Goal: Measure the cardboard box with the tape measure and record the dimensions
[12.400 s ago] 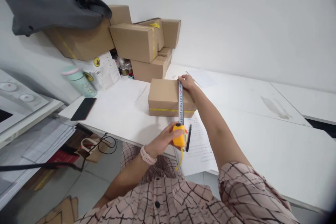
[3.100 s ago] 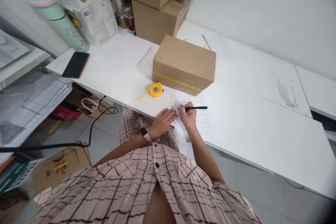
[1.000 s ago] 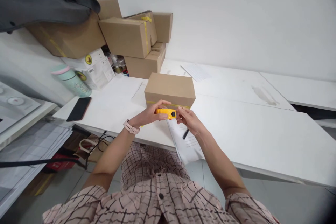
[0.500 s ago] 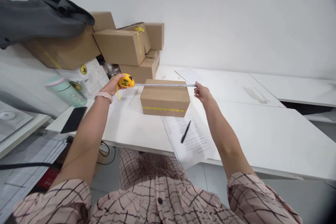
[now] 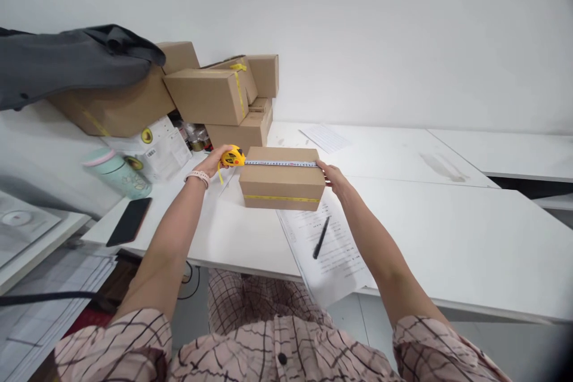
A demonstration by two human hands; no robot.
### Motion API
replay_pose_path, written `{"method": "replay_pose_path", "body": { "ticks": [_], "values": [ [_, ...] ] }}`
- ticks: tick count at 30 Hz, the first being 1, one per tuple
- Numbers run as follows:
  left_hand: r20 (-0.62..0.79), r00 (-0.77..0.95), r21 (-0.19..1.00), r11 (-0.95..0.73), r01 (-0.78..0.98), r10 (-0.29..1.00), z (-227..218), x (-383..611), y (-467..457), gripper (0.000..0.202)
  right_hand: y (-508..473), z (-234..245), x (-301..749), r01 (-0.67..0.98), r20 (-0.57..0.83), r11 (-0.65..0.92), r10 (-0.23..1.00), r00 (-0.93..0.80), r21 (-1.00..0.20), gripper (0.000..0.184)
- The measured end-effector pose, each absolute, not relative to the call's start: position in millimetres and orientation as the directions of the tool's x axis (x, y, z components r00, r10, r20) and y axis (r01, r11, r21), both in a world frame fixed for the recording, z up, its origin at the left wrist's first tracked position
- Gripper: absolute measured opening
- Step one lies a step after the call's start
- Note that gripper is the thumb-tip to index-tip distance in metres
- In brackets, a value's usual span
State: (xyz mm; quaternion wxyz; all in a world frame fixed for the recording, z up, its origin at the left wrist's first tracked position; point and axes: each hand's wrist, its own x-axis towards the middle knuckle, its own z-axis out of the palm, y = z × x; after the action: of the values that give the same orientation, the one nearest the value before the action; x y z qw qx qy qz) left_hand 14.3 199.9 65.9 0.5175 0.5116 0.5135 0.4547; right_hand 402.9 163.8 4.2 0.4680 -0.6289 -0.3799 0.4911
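A brown cardboard box (image 5: 282,186) with a yellow tape band stands on the white table (image 5: 430,221) in front of me. My left hand (image 5: 218,160) grips a yellow tape measure (image 5: 233,157) at the box's left edge. Its blade (image 5: 281,163) lies stretched across the box top. My right hand (image 5: 332,175) pinches the blade's end at the box's right edge. A black pen (image 5: 321,237) lies on a printed paper sheet (image 5: 326,250) just in front of the box.
Stacked cardboard boxes (image 5: 210,95) with a grey garment (image 5: 67,62) on top stand at the back left. A green bottle (image 5: 117,172), a white carton (image 5: 156,146) and a black phone (image 5: 129,221) lie to the left. Another paper (image 5: 324,137) lies behind the box.
The tape measure has come down from above the box, and the blade now lies flat on its top. My two hands have moved closer to the box's edges.
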Motion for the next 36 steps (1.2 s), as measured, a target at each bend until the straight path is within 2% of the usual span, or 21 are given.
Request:
{"method": "replay_pose_path", "body": {
  "ticks": [9, 15, 18, 20, 22, 23, 26, 29, 32, 36],
  "values": [
    [-0.070, 0.033, 0.996, 0.068, 0.062, 0.997, 63.8, 15.8, 195.4, 0.036, 158.4, 11.1, 397.9, 0.038, -0.238, -0.252, 0.944, 0.228, -0.967, 0.036],
    [0.055, 0.073, 0.990, -0.064, 0.125, 0.996, 97.5, 24.2, 162.0, 0.049, 166.0, 19.7, 408.4, 0.312, -0.062, -0.162, 0.950, 0.306, -0.936, 0.039],
    [0.040, 0.189, 0.988, -0.066, 0.137, 0.981, 99.9, 41.0, 107.5, 0.061, 172.2, 32.5, 410.3, 0.367, 0.123, -0.013, 0.931, 0.344, -0.930, 0.039],
    [-0.050, 0.367, 0.995, 0.013, 0.101, 0.929, 84.0, 63.6, 59.6, 0.067, 178.2, 41.6, 401.6, 0.407, 0.280, 0.130, 0.900, 0.333, -0.904, 0.039],
    [-0.145, 0.572, 0.986, 0.164, 0.018, 0.807, 58.9, 93.8, 12.8, 0.067, 187.2, 48.3, 384.1, 0.491, 0.375, 0.233, 0.902, 0.213, -0.839, 0.039],
    [-0.146, 0.625, 0.971, 0.231, -0.058, 0.767, 46.2, 109.7, -6.9, 0.062, 193.1, 50.3, 373.4, 0.546, 0.388, 0.262, 0.913, 0.127, -0.795, 0.038],
    [-0.122, 0.635, 0.883, 0.375, -0.281, 0.763, 22.4, 149.0, -41.1, 0.049, 215.8, 53.1, 343.7, 0.698, 0.327, 0.253, 0.944, -0.029, -0.670, 0.037],
    [-0.097, 0.552, 0.821, 0.380, -0.427, 0.828, 24.4, 163.8, -39.4, 0.049, 238.9, 53.7, 329.1, 0.765, 0.225, 0.130, 0.974, 0.020, -0.631, 0.039],
    [-0.121, 0.531, 0.798, 0.400, -0.451, 0.839, 32.9, 161.0, -24.5, 0.049, 252.0, 52.9, 327.8, 0.792, 0.150, 0.034, 0.986, 0.073, -0.609, 0.038],
    [-0.144, 0.524, 0.800, 0.410, -0.438, 0.839, 30.8, 158.9, -21.4, 0.047, 253.6, 48.0, 331.5, 0.790, 0.109, -0.008, 0.989, 0.095, -0.613, 0.033]
  ]
}}
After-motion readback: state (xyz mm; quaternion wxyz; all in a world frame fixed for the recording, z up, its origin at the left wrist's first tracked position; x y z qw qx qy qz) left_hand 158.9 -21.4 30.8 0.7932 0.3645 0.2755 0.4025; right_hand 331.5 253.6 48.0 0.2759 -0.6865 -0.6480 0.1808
